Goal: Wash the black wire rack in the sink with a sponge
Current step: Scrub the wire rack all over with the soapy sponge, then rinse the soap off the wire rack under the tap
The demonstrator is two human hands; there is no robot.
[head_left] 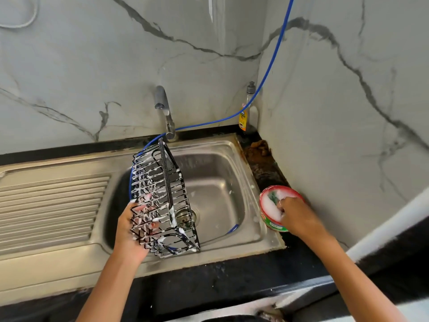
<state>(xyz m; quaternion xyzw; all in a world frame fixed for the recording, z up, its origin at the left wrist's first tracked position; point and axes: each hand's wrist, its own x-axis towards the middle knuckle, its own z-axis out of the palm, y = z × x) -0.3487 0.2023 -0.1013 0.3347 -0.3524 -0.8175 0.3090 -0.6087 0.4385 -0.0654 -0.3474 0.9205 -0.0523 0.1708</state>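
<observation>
— Where does the rack [162, 201] sit?
— Tilted on end over the left part of the sink [232, 159] basin, with the left hand [130, 231] at its left side.
— And the tap [165, 112]?
— Behind the basin, against the wall; a hose [271, 66] runs from it up the corner, past a bottle [247, 110] standing there.
— The right hand [294, 214]?
— Right of the sink, in a tub [270, 219] on the surface [232, 282]. The drainboard [51, 208] lies left.

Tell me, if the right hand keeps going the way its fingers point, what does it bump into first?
The right hand points left and down into the soap tub. Its fingers already seem to be in the foam by the green sponge, so it would probably meet the sponge or soap first, though foam hides the fingertips.
</observation>
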